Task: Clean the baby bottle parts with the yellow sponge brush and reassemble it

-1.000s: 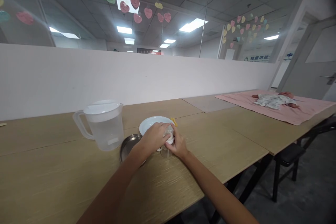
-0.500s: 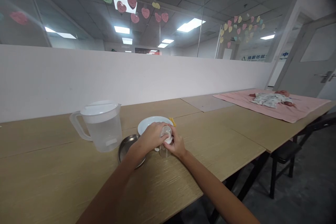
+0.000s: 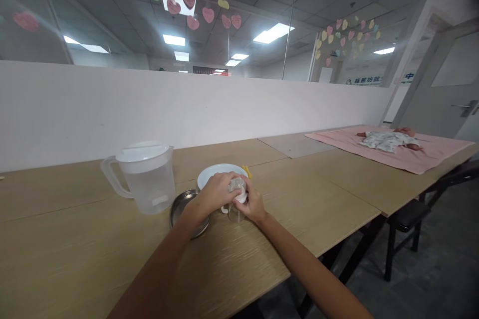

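Observation:
A clear baby bottle (image 3: 235,216) with a white collar, a see-through domed cap and a white side handle stands upright on the table in front of me. My left hand (image 3: 216,193) comes over from the left, its fingers closed round the cap. From the right, my right hand (image 3: 254,204) grips the bottle about its collar, thumb and fingers wrapped on it. Behind my left hand lies a white plate (image 3: 205,176), partly covered by it. A round steel dish (image 3: 178,204) sits under my left wrist, which hides part of it.
A lidded clear pitcher (image 3: 151,182) holding some water stands left of the dish. Small yellow pieces (image 3: 247,172) lie at the plate's right edge. Far right, what looks like a baby doll (image 3: 385,140) rests on a pink cloth (image 3: 407,162). A black stool (image 3: 406,217) stands beyond the table edge.
Both hands stay on the bottle with nearly the same grip. The white handle shows a little more at the bottle's left. The whole view has shifted slightly.

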A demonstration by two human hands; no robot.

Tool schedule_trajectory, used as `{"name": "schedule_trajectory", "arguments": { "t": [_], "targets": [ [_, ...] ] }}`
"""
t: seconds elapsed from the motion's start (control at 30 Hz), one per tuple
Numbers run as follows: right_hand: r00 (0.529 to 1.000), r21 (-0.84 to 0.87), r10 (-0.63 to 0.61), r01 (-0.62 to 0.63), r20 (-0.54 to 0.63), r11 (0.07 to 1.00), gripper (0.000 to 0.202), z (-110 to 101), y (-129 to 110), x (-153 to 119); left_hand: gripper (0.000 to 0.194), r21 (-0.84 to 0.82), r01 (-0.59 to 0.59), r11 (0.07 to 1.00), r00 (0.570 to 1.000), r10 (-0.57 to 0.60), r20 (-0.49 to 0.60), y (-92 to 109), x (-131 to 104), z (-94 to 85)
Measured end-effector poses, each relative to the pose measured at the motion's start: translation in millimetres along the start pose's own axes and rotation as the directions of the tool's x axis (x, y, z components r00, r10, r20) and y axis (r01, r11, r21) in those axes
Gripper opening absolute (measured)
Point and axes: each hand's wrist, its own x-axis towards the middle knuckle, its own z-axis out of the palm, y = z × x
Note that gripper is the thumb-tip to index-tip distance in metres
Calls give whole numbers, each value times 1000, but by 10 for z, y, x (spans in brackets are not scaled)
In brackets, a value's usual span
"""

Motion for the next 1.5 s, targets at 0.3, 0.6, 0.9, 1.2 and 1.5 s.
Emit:
{"name": "schedule_trajectory", "arguments": {
  "t": [0.3, 0.6, 0.9, 1.2, 1.5],
  "targets": [
    [999, 29, 16, -17, 31, 999, 68, -1, -9, 2, 33, 12, -84, 996, 996, 84, -14, 2, -36, 9],
    [999, 54, 31, -32, 22, 998, 69, 28, 9, 8, 38, 41, -76, 996, 997, 75, 23, 9, -42, -57],
    [999, 53, 39, -39, 7, 998, 71, 37, 9, 3, 48, -111, -78, 991, 996, 83, 37, -138, -19, -42],
    [999, 43, 41, -41, 21, 998, 74, 23, 7, 6, 43, -145, -83, 986, 995, 90, 40, -166, 0, -36],
    [1000, 74, 1, -3, 25, 997, 75, 34, 45, 6, 48, -278, -116, 954, 985, 146, 93, -288, 39, -12]
  ]
}}
